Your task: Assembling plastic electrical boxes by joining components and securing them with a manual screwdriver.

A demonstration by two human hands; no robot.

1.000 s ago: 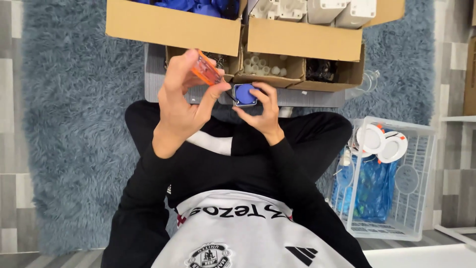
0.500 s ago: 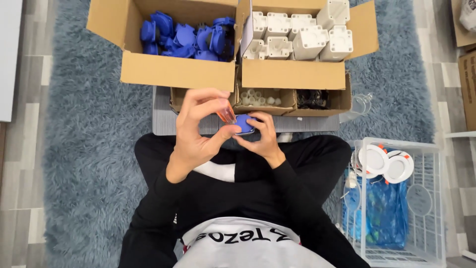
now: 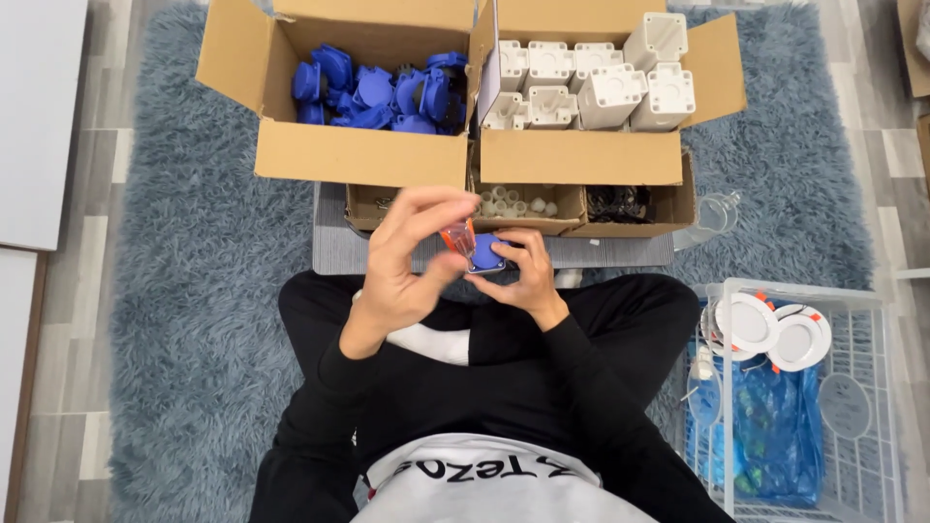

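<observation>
Shaggy grey-blue rug (image 3: 194,291) fills the frame, with open cardboard boxes at the top: blue parts (image 3: 378,92) upper left, white blocks (image 3: 591,87) upper right. At centre I see my right hand (image 3: 528,281) cupped closed around a small blue plastic part (image 3: 484,254), while my left hand (image 3: 412,261) pinches an orange-handled tool (image 3: 457,237) whose tip meets it. I judge the part light, stiff and a little slick; gripping its outer edges seems safest.
</observation>
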